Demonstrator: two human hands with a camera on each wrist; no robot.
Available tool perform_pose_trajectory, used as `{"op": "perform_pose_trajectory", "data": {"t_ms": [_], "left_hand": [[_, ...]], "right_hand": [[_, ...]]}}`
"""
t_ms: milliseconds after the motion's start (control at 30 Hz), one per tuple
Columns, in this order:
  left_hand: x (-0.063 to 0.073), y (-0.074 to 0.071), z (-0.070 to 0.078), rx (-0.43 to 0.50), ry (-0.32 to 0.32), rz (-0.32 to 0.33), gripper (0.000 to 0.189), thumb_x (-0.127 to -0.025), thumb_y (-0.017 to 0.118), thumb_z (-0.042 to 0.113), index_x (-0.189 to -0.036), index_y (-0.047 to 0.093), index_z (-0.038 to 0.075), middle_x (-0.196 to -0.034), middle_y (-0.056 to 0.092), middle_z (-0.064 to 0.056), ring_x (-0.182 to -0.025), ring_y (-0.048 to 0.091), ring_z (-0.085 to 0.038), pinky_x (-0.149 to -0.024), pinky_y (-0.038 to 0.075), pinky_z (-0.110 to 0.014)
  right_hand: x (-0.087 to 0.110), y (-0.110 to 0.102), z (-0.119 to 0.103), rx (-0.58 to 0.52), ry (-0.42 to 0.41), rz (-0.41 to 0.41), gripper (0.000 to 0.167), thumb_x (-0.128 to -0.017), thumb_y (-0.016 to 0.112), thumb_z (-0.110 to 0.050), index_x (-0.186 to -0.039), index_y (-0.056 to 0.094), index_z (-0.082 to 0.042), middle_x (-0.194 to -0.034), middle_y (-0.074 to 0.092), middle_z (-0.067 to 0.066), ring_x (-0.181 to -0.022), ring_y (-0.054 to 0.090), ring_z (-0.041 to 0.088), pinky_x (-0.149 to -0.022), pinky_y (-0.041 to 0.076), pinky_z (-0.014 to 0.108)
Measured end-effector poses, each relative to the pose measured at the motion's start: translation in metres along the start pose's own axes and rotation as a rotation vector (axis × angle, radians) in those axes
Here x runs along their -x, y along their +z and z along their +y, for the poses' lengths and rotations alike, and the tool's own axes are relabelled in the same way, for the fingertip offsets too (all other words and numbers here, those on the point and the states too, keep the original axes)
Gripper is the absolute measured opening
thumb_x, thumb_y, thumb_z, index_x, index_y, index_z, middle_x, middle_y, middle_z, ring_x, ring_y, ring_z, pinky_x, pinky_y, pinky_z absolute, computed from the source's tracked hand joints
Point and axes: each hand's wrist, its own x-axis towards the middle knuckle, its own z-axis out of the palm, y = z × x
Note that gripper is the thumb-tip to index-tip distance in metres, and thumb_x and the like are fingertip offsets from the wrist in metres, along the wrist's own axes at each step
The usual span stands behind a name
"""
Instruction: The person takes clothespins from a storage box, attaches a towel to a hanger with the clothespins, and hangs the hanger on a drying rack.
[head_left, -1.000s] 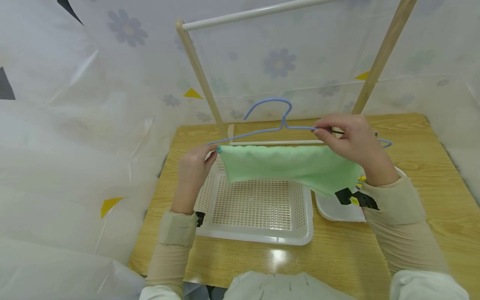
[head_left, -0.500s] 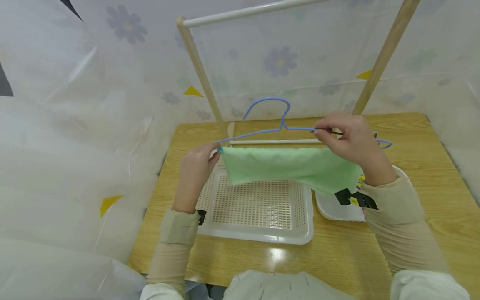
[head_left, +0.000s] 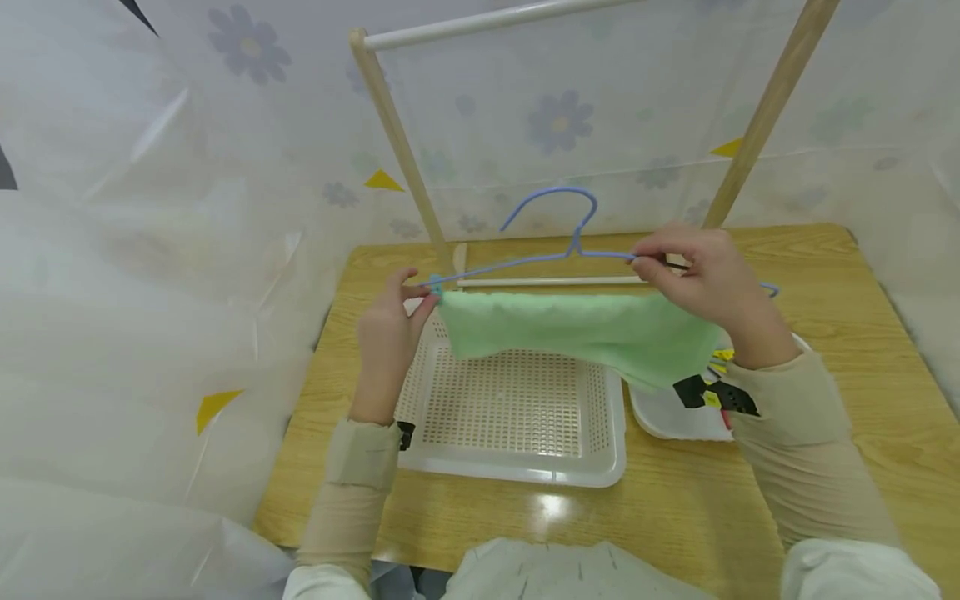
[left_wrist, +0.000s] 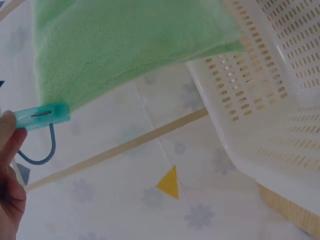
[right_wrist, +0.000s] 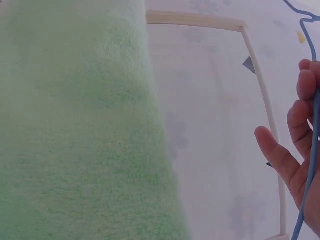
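Observation:
A pale green fuzzy cloth hangs lengthwise below a blue clothes hanger. At the cloth's upper left corner sits a turquoise clothespin, its jaws on the cloth's edge by the hanger's looped end. My left hand pinches the outer end of that clothespin between thumb and finger, with another finger lifted above. On the other side, my right hand grips the hanger's right arm; the wire runs across the fingers in the right wrist view. The cloth's upper right corner is hidden behind this hand.
Below the cloth stands a white perforated basket on the wooden table. A white tray with yellow items is partly covered by my right forearm. Behind rises a rack with wooden posts and a white top bar.
The hanger's hook has shifted right and slightly up. One left finger has lifted, and more of the clothespin shows at the hanger's left end. My right hand keeps its grip.

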Motion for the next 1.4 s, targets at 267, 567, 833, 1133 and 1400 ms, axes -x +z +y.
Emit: {"op": "perform_pose_trajectory", "data": {"t_ms": [267,567,833,1133,1400], "left_hand": [[-0.005,-0.002,-0.006,0.067,-0.016,-0.081,0.041,-0.078,0.071,0.023,-0.111,0.061,0.002,-0.105,0.054,-0.015,-0.072,0.053,-0.026,-0.057,0.044,-0.033],[-0.007,-0.008,-0.008,0.258,-0.145,-0.299,0.034,-0.083,0.065,0.021,-0.114,0.061,0.007,-0.107,0.062,-0.008,-0.106,0.05,-0.028,-0.104,0.005,-0.052],[-0.008,-0.007,-0.005,0.218,-0.152,-0.225,0.032,-0.077,0.07,0.023,-0.104,0.066,0.007,-0.097,0.066,-0.005,-0.099,0.05,-0.027,-0.104,0.0,-0.051],[-0.005,-0.004,-0.006,0.179,-0.126,-0.238,0.033,-0.077,0.069,0.024,-0.105,0.065,0.008,-0.096,0.067,-0.006,-0.089,0.05,-0.026,-0.105,0.005,-0.051],[-0.005,-0.003,-0.008,0.191,-0.1,-0.195,0.034,-0.078,0.069,0.021,-0.108,0.064,0.006,-0.086,0.065,-0.009,-0.082,0.051,-0.026,-0.104,0.01,-0.052]], "right_hand": [[-0.001,0.001,0.003,-0.03,-0.027,0.002,0.039,-0.088,0.056,-0.029,-0.079,0.064,0.008,-0.079,0.059,-0.014,-0.069,0.05,-0.003,-0.058,0.038,0.012],[-0.003,0.001,0.004,-0.033,-0.064,0.041,0.048,-0.088,0.053,-0.038,-0.076,0.063,0.008,-0.078,0.058,-0.014,-0.068,0.049,-0.003,-0.059,0.037,0.011],[-0.002,0.005,0.007,-0.028,-0.093,0.105,0.048,-0.087,0.055,-0.04,-0.074,0.065,0.006,-0.073,0.059,-0.006,-0.066,0.049,-0.002,-0.057,0.037,0.012],[0.001,0.002,0.009,-0.033,-0.081,0.093,0.049,-0.086,0.056,-0.04,-0.074,0.064,0.007,-0.073,0.059,-0.007,-0.066,0.048,-0.002,-0.057,0.036,0.012],[-0.004,-0.013,0.005,0.107,-0.055,-0.06,0.025,-0.088,0.058,-0.017,-0.079,0.065,0.005,-0.073,0.063,0.001,-0.074,0.049,-0.005,-0.064,0.037,0.012]]}}
